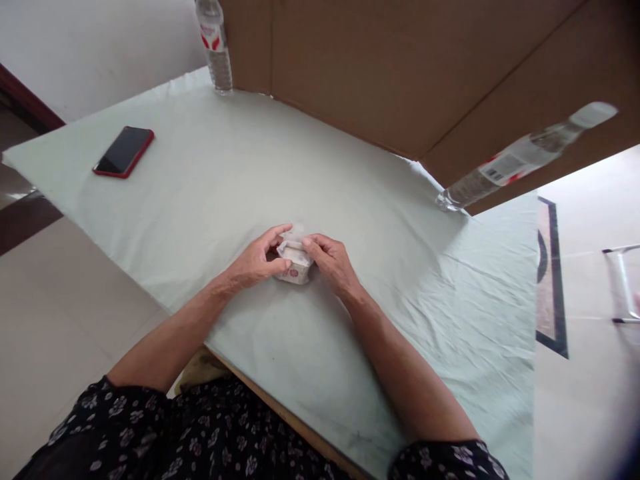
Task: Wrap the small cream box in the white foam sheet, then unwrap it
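Pale tablecloth (360, 200), left hand (255, 261) and right hand (331, 261) clamped on 1 small packet (296, 264), long axis unclear.

Bright, soft, even daylight. Faint shadows under left hand (256, 261), right hand (334, 264) and beside right bottle (520, 160) on the surface (200, 193). Centre sharp, pack (296, 263) fairly crisp. Strong wide-angle warp: left bottle (216, 48) and right bottle lean outward. Right bottle's cap washed out, soft. Bottom-right corner dark, blurred.

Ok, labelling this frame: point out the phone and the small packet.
phone (123, 152): head view, middle of its dark screen.
small packet (299, 270): head view, its printed front side.
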Demonstrator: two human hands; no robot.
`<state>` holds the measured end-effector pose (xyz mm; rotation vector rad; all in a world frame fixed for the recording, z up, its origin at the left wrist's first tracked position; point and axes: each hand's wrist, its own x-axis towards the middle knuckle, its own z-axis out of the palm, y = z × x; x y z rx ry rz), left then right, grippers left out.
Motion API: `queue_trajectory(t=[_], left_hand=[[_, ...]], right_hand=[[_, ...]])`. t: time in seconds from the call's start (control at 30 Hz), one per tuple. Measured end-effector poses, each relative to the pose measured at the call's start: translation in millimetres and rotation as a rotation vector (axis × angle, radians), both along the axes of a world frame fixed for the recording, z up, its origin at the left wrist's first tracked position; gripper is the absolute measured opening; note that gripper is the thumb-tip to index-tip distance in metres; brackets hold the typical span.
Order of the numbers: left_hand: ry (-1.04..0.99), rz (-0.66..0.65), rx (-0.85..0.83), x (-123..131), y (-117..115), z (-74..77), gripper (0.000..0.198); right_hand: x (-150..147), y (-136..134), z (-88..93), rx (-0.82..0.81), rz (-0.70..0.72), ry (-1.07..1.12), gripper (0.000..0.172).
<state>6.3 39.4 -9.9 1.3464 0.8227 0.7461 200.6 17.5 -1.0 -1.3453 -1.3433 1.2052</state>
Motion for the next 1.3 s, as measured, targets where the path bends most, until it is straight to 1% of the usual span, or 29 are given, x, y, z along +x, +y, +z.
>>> queue_trajectory(t=[0.17,0.27,0.4,0.57,0.77,0.93,1.0,1.1,1.23,1.3], left_hand=[[-0.073,0.022,-0.041,2,0,0.0,0.087],[-0.076,0.043,-0.029,2,0,0.1,0.082],[-0.061,0.091,-0.007,3,0,-0.3,0.073],[-0.008,0.136,0.015,3,1,-1.1,0.069],[0.026,0.154,0.03,4,-1,-1.5,0.066],[0.012,0.143,0.036,4,-1,-2.5,0.063],[0.011,0.143,0.032,4,-1,-3.3,0.062],[0.017,0.144,0.038,4,0,-4.4,0.062],[0.013,0.132,0.052,4,1,-4.6,0.061],[0.017,0.131,0.05,4,1,-4.2,0.06]], right_hand=[[-7,15,-4.4,-0.013,-0.068,0.163,0.028],[-11,16,-5.9,-0.001,-0.1,0.207,0.023],[-13,12,-4.7,-0.005,-0.073,0.199,0.02],[-12,10,-3.0,-0.005,-0.027,0.146,0.02],[-11,9,-2.0,0.02,-0.029,0.084,0.019],[-11,7,-0.7,0.005,-0.012,0.055,0.023],[-11,7,0.1,0.058,-0.03,0.007,0.021],[-12,5,0.8,0.184,-0.07,-0.078,0.016],[-11,1,0.0,0.259,-0.054,-0.109,0.011],[-8,0,-1.5,0.289,-0.021,-0.143,0.011]])
